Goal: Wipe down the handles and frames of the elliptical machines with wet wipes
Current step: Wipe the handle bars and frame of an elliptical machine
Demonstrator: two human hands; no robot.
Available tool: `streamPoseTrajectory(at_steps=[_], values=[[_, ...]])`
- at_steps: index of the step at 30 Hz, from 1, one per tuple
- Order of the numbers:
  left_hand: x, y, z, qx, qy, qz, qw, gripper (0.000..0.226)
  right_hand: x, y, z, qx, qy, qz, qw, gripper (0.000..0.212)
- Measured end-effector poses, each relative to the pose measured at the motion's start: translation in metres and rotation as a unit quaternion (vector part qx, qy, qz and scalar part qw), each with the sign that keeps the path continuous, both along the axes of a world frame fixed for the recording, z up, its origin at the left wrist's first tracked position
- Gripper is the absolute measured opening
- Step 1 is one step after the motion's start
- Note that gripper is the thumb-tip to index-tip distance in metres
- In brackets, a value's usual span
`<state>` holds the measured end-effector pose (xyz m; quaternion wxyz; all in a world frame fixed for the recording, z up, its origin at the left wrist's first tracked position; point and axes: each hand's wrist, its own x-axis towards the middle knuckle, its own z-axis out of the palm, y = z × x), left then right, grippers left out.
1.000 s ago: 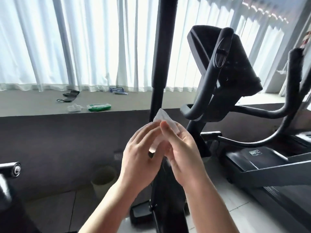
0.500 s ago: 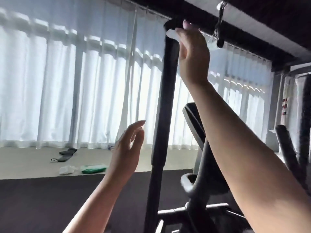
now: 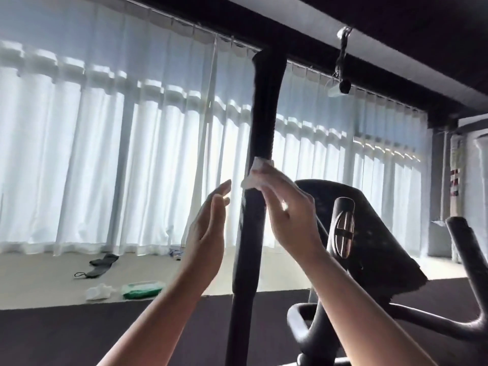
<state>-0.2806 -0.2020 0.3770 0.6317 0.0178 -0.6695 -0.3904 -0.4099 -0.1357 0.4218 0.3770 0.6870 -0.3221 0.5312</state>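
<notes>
Indoors, a white wet wipe (image 3: 255, 172) is pressed against the tall black handle (image 3: 260, 159) of an elliptical machine by the right hand (image 3: 289, 215), its fingers curled over the cloth. Just left of the handle, the left hand (image 3: 208, 233) is held flat, empty. Behind, a green wipes pack (image 3: 142, 286) is seen on the window ledge (image 3: 39, 281).

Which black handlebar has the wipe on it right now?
The tall straight black upright handle in the centre; the right hand presses the white wet wipe against it.
</notes>
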Motion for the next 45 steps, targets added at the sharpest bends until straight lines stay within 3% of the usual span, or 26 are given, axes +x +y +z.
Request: streamPoseTrajectory(at_steps=[4,6,8,11,15,19,21,24,28,32,36,38,40,43,45], values=[[-0.016,0.010,0.074,-0.071,-0.016,0.010,0.997,0.068,0.005,0.004,0.116,-0.151,-0.225,0.030,0.962,0.033],[-0.027,0.016,0.094,-0.057,-0.024,-0.024,0.998,0.079,-0.001,-0.001,0.176,-0.197,-0.236,0.021,0.951,0.037],[-0.032,0.017,0.100,-0.056,-0.037,-0.014,0.998,0.091,-0.009,-0.015,0.218,-0.142,-0.199,-0.028,0.969,0.037],[-0.026,0.016,0.104,-0.034,-0.034,0.008,0.999,0.100,-0.009,-0.038,0.220,-0.049,-0.116,-0.033,0.992,0.031],[-0.011,0.020,0.111,-0.007,-0.030,-0.038,0.999,0.091,-0.007,-0.052,0.173,-0.131,-0.068,0.012,0.989,0.030],[-0.012,0.024,0.108,-0.021,-0.032,-0.036,0.999,0.084,-0.015,-0.029,0.125,-0.111,0.049,-0.027,0.992,0.017],[-0.014,0.024,0.110,-0.012,-0.022,-0.042,0.999,0.086,-0.017,-0.015,0.140,-0.149,0.051,-0.063,0.985,0.016],[-0.013,0.023,0.117,0.026,0.022,-0.047,0.998,0.083,-0.012,-0.004,0.213,-0.225,0.075,-0.157,0.959,0.022],[-0.007,0.020,0.129,0.069,0.050,-0.022,0.996,0.060,0.003,-0.011,0.254,0.011,0.190,-0.334,0.923,0.025],[0.002,0.014,0.126,0.087,0.057,-0.013,0.994,0.061,0.000,-0.015,0.203,-0.007,0.256,-0.321,0.912,0.022],[0.007,0.009,0.110,0.080,0.049,-0.009,0.996,0.065,-0.008,0.009,0.160,0.089,0.218,-0.204,0.950,0.017],[0.008,0.008,0.106,0.069,0.044,-0.012,0.997,0.071,-0.004,0.016,0.168,0.016,0.194,-0.169,0.966,0.016],[0.008,0.010,0.105,0.059,0.044,-0.009,0.997,0.076,-0.001,0.013,0.193,-0.070,0.200,-0.203,0.956,0.017],[0.010,0.012,0.102,0.060,0.059,0.000,0.996,0.076,0.000,-0.007,0.207,0.012,0.264,-0.313,0.912,0.017],[0.012,0.010,0.098,0.068,0.068,0.002,0.995,0.072,-0.003,-0.016,0.184,0.053,0.278,-0.340,0.897,0.014]])
